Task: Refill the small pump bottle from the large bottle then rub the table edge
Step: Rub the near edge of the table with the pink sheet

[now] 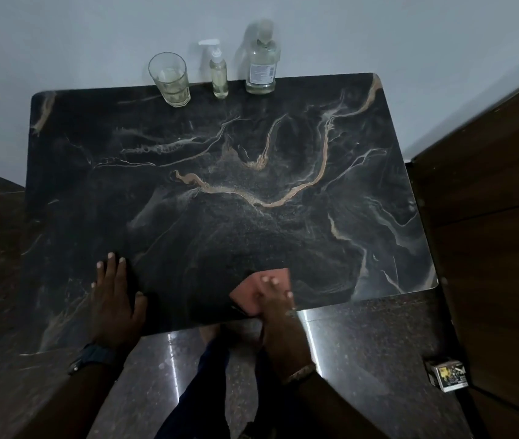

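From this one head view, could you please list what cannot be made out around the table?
- Large bottle: its top is motion-blurred, so whether a cap is on cannot be told; its label text is too small to read.
- Pink cloth: partly covered by the right hand, so its near part is hidden.
- Small box on the floor: its print is too small.
- Table: its legs are hidden under the top.

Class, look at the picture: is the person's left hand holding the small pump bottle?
No. The left hand lies flat on the table, while the small pump bottle stands untouched at the far edge.
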